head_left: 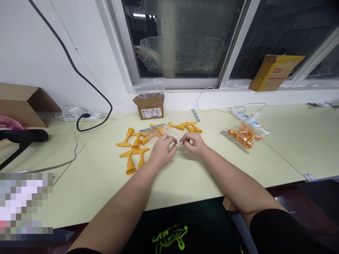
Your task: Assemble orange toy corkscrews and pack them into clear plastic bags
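My left hand (163, 147) and my right hand (195, 143) are close together over the table, each with thumb and fingers pinched. Faint clear film shows between and below them; it seems to be the end of a clear plastic bag with a printed header strip (152, 128). Orange plastic pieces show through this bag. Left of my left hand lie several loose yellow-orange plastic pieces (130, 163), each with a T-shaped handle and a flared, cup-like end. More such pieces (180, 126) lie just beyond my hands. The film's exact edges are hard to see.
A filled clear bag of orange pieces (243, 135) lies to the right. A small open cardboard box (150, 107) stands against the wall. Power strips (245, 117) with cables are at the back. A black cable (91, 83) hangs at left. A yellow carton (277, 72) leans on the window.
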Tool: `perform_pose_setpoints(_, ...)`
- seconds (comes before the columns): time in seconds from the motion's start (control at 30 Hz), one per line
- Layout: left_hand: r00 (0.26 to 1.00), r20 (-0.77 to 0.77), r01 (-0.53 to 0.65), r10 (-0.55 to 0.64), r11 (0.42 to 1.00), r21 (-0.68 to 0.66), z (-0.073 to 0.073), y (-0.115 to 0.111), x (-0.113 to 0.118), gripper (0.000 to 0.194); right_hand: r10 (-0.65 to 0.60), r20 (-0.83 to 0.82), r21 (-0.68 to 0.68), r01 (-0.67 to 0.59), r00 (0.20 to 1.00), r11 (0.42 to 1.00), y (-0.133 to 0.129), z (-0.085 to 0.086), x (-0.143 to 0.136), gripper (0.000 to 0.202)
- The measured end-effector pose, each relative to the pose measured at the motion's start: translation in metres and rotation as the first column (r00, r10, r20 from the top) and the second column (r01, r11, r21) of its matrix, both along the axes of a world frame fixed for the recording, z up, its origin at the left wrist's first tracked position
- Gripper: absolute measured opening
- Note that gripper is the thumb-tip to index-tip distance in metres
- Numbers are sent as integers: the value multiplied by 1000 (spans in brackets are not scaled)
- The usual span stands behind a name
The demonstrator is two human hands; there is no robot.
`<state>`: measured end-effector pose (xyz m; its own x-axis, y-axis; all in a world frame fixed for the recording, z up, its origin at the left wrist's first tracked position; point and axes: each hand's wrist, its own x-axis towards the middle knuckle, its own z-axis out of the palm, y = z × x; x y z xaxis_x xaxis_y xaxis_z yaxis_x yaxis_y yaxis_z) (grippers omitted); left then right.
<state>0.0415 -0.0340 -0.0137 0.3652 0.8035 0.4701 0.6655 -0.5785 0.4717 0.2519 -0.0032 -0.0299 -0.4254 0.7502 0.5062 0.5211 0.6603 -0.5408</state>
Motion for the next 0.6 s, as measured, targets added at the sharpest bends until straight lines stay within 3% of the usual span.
perform_pose_setpoints(0.07, 997, -62, -36, 37, 999, 14, -1, -1, 0, 14, -168, -94, 68, 175, 981, 982, 12, -1, 9, 26)
perform_pose_setpoints(0.13, 991, -114, -64, 63, 998, -7, -3, 0, 0, 21, -237, -81, 108, 245, 968, 963, 27, -6, 16, 32)
perform_pose_setpoints(0.3, 984, -151, -97, 91, 995, -36, -4, 3, -1, 19, -295, 242, -2, 304, 924, 953, 57, -21, 18, 43)
perform_pose_setpoints(0.4, 985, -142, -106, 99, 993, -48, -1, 4, -2, 20, -316, 304, -14, 336, 899, 942, 58, -22, 17, 41)
perform_pose_setpoints(0.6, 986, -145, -90, 80, 994, -62, -1, 2, -2, 20, -420, 207, 100, 408, 884, 908, 44, -12, 17, 16)
